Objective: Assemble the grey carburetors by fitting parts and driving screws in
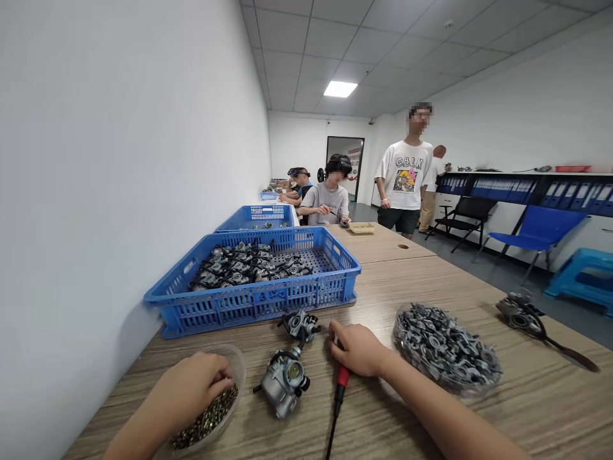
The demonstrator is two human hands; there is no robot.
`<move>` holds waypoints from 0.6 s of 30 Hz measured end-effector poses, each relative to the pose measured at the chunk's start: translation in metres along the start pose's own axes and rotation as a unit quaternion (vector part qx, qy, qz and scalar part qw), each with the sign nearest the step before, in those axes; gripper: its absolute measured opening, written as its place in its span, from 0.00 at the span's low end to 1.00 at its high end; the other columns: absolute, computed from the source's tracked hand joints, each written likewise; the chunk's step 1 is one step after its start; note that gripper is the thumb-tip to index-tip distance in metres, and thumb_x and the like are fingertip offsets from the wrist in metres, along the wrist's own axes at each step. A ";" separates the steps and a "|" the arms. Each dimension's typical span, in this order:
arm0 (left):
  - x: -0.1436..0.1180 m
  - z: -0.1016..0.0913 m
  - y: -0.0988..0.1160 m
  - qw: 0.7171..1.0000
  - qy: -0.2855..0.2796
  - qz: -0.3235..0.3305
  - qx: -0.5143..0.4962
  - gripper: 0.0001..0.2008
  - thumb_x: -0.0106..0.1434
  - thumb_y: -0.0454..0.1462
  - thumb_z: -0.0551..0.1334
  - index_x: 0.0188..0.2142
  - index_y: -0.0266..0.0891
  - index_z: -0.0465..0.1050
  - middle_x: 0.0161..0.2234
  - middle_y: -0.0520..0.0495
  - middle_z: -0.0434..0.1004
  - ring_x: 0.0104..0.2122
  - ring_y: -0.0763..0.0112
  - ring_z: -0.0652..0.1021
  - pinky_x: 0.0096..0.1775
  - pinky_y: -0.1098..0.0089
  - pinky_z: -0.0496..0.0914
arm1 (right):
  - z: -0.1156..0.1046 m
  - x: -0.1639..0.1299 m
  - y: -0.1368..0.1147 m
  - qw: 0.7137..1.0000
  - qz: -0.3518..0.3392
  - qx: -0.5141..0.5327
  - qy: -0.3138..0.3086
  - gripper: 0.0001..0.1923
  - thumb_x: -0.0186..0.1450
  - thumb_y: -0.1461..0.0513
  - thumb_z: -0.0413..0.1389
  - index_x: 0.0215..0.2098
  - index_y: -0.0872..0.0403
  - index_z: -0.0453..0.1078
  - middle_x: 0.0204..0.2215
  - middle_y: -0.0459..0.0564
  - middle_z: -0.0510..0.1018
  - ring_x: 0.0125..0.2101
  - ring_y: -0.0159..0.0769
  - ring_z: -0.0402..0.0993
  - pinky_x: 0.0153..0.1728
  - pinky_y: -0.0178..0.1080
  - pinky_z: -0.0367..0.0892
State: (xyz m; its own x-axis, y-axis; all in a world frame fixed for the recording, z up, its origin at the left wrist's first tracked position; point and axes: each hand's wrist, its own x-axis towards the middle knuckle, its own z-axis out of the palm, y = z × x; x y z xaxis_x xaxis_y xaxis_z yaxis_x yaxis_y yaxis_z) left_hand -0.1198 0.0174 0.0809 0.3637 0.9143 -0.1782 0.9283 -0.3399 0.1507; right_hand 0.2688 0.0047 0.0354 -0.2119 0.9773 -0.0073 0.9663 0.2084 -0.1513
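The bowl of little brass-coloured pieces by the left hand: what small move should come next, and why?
Probably, the left hand should pinch one brass-coloured piece and lift it out: its fingers are close above the pile in the bowl, while the right hand is at the red-and-black tool.

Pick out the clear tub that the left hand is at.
The tub of small brass-coloured pieces: the left hand is over it. The other tub holds grey metal parts.
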 end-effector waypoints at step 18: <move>0.017 0.015 -0.019 0.995 0.079 0.068 -0.002 0.18 0.73 0.46 0.56 0.44 0.50 0.85 0.48 0.46 0.88 0.49 0.54 0.86 0.49 0.62 0.74 | -0.012 -0.003 0.011 0.992 0.004 -0.030 0.125 0.15 0.71 0.50 0.61 0.52 0.45 0.78 0.37 0.50 0.88 0.36 0.46 0.83 0.35 0.40 0.59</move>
State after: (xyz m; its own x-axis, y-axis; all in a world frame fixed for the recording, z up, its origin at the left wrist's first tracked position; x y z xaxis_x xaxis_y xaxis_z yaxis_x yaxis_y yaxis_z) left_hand -0.1301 0.0364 0.0604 0.4691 0.8831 -0.0007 0.8707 -0.4624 0.1674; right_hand 0.2817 0.0046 0.0456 -0.1687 0.9567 0.2373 0.9765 0.1950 -0.0922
